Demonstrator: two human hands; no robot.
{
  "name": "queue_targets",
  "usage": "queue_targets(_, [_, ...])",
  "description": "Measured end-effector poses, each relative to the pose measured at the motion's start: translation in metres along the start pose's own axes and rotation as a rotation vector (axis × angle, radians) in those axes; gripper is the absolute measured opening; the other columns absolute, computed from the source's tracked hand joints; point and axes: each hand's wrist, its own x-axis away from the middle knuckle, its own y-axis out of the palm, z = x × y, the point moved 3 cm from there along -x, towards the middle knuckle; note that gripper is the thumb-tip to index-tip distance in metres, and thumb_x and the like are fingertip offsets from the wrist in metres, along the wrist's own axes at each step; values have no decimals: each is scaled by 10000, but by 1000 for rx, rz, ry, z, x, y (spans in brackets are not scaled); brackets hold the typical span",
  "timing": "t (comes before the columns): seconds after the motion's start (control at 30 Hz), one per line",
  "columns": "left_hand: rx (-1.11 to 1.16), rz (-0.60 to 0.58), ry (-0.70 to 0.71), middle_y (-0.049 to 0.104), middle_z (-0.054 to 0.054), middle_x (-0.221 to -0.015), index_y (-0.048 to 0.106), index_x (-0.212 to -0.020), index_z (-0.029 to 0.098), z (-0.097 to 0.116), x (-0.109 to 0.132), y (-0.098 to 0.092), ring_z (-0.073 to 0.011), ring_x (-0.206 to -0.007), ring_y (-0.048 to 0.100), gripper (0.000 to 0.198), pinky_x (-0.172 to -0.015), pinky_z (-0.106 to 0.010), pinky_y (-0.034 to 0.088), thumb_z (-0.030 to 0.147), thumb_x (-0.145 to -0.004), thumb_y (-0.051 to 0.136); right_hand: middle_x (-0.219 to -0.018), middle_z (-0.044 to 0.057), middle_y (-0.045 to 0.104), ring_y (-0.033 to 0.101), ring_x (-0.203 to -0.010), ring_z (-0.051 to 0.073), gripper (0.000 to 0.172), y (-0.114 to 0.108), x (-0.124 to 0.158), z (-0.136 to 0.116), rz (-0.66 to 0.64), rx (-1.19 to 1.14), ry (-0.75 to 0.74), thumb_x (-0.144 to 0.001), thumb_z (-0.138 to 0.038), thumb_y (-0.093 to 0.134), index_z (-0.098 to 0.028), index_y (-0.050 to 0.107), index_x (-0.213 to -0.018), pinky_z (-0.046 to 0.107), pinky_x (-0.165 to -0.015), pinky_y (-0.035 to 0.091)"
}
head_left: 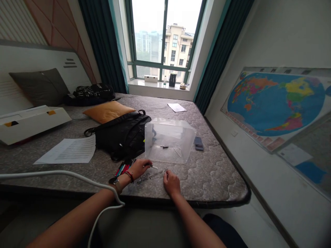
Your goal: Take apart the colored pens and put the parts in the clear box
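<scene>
My left hand, wearing a watch and red bracelets at the wrist, is closed on a slim pen with a white end pointing right. Just across from it, my right hand is curled above the mattress print, its fingers closed; whether they hold anything small cannot be seen. A bundle of coloured pens lies beside my left wrist, partly covered by it. Beyond both hands lies a clear plastic box, its open side toward me. Inside it are a short black pen and a thin white stick.
A black backpack touches the box's left side. Printed paper, a white carton and an orange cushion lie farther left. A dark item is right of the box. A white cable crosses over my left forearm.
</scene>
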Motion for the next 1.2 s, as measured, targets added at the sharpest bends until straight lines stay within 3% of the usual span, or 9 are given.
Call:
queue_targets(0.23, [-64, 56, 35, 724, -8, -879, 712, -940, 212, 3, -2, -2, -146, -792, 639, 183, -753, -237, 468, 279, -889, 550, -817, 67, 710, 641, -690, 178, 219, -3, 0, -3, -25, 19, 18, -962, -284, 444, -201, 638, -900, 272, -594, 299])
queue_targets(0.47, [23, 147, -50, 745, 2, -859, 713, -905, 220, -10, 1, 19, -147, -757, 673, 141, -749, -250, 512, 252, -858, 584, -843, 56, 716, 659, -713, 174, 215, -5, 0, -5, -58, 54, 28, -968, -299, 434, -204, 615, -904, 258, -599, 318])
queue_targets(0.6, [-17, 211, -78, 746, -31, -1064, 715, -944, 211, -15, -15, 39, -155, -907, 706, 298, -880, -277, 529, 81, -872, 457, -851, 51, 715, 662, -712, 177, 197, -8, 1, -7, -63, 51, 25, -964, -294, 435, -210, 607, -919, 258, -599, 326])
queue_targets(0.7, [-111, 252, -82, 659, -47, -1284, 707, -1046, 214, -13, -35, 52, -167, -1167, 622, 387, -1054, -302, 445, 22, -858, 429, -871, 53, 713, 661, -723, 177, 182, -8, 1, -8, -67, 34, 25, -961, -286, 442, -211, 606, -936, 254, -611, 339])
queue_targets(0.8, [-178, 278, -124, 564, -71, -1403, 649, -1202, 208, -11, -56, 61, -168, -1255, 560, 447, -1084, -302, 417, 12, -870, 422, -876, 56, 708, 657, -723, 176, 166, -8, 1, -9, -68, 32, 30, -955, -276, 451, -208, 603, -941, 252, -620, 345])
queue_targets(1.0, [-318, 178, -225, 458, -107, -1490, 564, -1311, 233, -12, -81, 71, -198, -1146, 636, 476, -958, -304, 509, 32, -903, 423, -849, 43, 699, 650, -708, 177, 129, -6, 1, -9, -55, 50, 4, -943, -261, 460, -215, 580, -938, 254, -598, 325])
queue_targets(1.2, [-451, 56, -312, 496, -182, -1437, 636, -1157, 158, -14, -95, 76, -195, -920, 709, 383, -766, -298, 562, 71, -946, 328, -841, 47, 697, 648, -706, 174, 120, -4, 0, -9, -60, 49, 4, -940, -256, 463, -213, 576, -944, 255, -604, 324])
